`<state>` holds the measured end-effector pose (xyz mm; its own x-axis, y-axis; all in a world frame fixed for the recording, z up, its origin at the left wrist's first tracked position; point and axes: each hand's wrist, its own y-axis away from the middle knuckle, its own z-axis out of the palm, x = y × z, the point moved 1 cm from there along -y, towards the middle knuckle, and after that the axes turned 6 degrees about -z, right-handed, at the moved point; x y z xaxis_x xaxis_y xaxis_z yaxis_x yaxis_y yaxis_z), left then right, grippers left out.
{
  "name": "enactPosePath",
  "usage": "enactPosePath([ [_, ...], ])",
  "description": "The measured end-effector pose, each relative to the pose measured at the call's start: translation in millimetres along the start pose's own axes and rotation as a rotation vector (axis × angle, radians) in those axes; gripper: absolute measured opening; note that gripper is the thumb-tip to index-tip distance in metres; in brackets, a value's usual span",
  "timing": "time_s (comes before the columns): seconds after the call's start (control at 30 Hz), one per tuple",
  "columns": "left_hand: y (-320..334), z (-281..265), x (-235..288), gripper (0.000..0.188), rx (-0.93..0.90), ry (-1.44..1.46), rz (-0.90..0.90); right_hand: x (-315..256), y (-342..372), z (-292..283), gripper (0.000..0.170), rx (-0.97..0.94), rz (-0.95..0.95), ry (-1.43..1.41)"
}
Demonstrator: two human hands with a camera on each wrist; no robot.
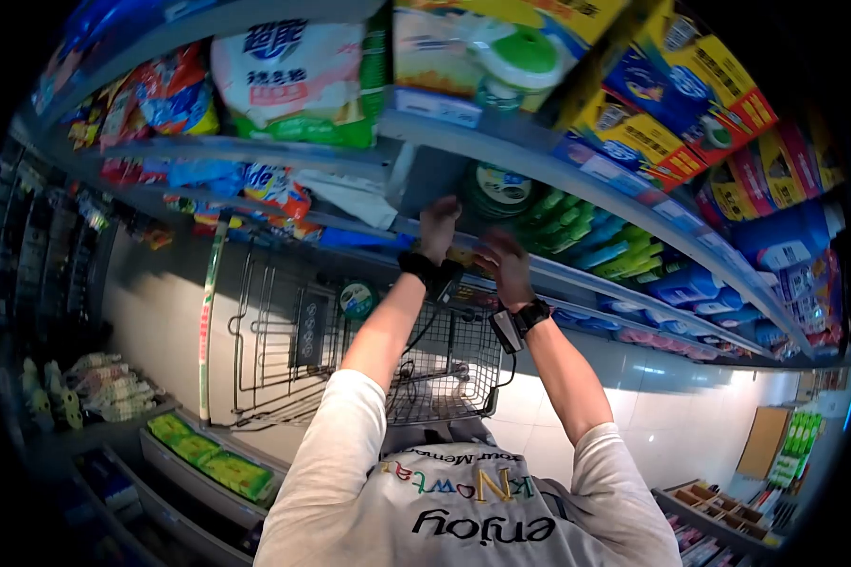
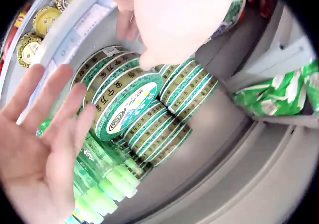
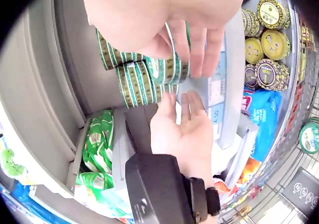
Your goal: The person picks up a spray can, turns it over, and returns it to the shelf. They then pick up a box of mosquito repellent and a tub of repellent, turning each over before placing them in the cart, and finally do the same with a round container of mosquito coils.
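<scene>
Inside a low shelf bay lie several round green-and-gold packs (image 2: 130, 102), with a spiral on the label of the front one, which looks like mosquito coils. My left hand (image 1: 437, 230) reaches in beside them. Its thumb (image 2: 148, 59) overlaps the front pack's upper edge in the left wrist view, and its fingers look loosely extended in the right wrist view. On the packs' other side is my right hand (image 1: 506, 269), fingers spread and fairly straight, palm toward the packs. In the right wrist view its fingers (image 3: 199, 54) partly cover the same pack.
Green bottles (image 2: 102, 184) lie beside the packs. A metal shopping cart (image 1: 444, 378) stands below my arms, with a round green pack (image 1: 356, 300) in it. Shelf lips with price tags (image 1: 435, 107) run above the bay. Green-and-white bags (image 3: 99, 139) lie in the neighbouring compartment.
</scene>
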<state>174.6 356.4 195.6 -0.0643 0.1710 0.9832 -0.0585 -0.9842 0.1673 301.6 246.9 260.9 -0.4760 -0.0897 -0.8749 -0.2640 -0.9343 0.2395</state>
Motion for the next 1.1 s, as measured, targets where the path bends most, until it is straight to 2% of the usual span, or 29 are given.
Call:
enactPosePath([
  [0.03,33.4,-10.2,22.5,0.020,0.018,0.471,-0.162,8.4,5.2,4.2,0.034,-0.045,0.024,-0.037],
  [0.07,51.1,-25.3,22.8,0.016,0.095,0.576,-0.254,17.9,11.7,9.7,0.034,-0.068,0.050,-0.034],
  [0.13,82.6,-64.4,0.4,0.013,0.220,0.717,-0.321,38.4,26.9,23.0,0.027,-0.101,0.196,0.087],
  [0.2,111.2,-105.9,-60.8,0.017,0.272,0.750,-0.352,62.7,42.6,30.7,0.027,-0.172,0.267,0.160],
  [0.23,126.7,-128.2,-94.8,0.020,0.283,0.811,-0.447,84.6,47.0,28.7,0.027,-0.210,0.326,0.230],
  [0.3,152.3,-170.7,-162.4,0.032,0.286,0.715,-0.730,125.3,52.8,14.7,0.027,-0.291,0.441,0.278],
  [0.37,174.3,-207.1,-227.0,0.036,0.438,0.788,-0.919,148.8,58.7,11.8,0.027,-0.283,0.538,0.409],
  [0.4,185.4,-219.2,-257.6,0.034,0.476,0.790,-0.903,159.3,62.6,7.6,0.027,-0.264,0.617,0.523],
  [0.47,200.4,-228.9,-255.7,0.027,0.596,0.515,-0.924,176.2,65.7,-2.9,0.027,-0.253,0.674,0.578],
  [0.57,198.1,-234.6,-253.4,0.013,0.705,0.479,-0.839,197.0,66.5,-23.3,0.027,-0.261,0.729,0.690],
  [0.6,194.3,-241.8,-299.0,0.010,0.624,0.767,-0.843,202.3,69.9,-29.6,0.027,-0.254,0.757,0.721],
  [0.67,187.1,-247.6,-380.2,0.011,0.504,1.434,-0.602,212.9,65.6,-37.5,0.027,-0.198,0.787,0.767],
  [0.73,166.8,-240.0,-350.8,0.010,0.748,0.827,-0.604,227.1,61.1,-57.9,0.027,-0.205,0.817,0.734],
  [0.8,152.9,-241.5,-413.0,0.013,0.733,0.362,-0.367,241.5,58.3,-68.8,0.026,-0.170,0.841,0.811],
  [0.87,132.6,-250.3,-418.9,0.014,0.747,0.433,-0.519,254.4,55.6,-72.9,0.028,-0.187,0.822,0.854],
  [0.93,120.2,-259.0,-471.9,0.016,0.699,0.162,-0.739,269.1,50.8,-66.9,0.029,-0.188,0.852,0.830],
  [1.0,114.8,-260.5,-480.3,0.022,0.747,0.411,-0.444,281.2,49.6,-63.3,0.030,-0.257,0.854,0.769],
  [1.07,109.9,-262.8,-506.7,0.021,0.855,0.530,-0.694,291.6,51.5,-55.0,0.028,-0.212,0.857,0.710],
  [1.1,112.7,-264.8,-515.0,0.019,0.798,0.391,-0.631,295.2,51.5,-47.7,0.029,-0.218,0.881,0.782],
])
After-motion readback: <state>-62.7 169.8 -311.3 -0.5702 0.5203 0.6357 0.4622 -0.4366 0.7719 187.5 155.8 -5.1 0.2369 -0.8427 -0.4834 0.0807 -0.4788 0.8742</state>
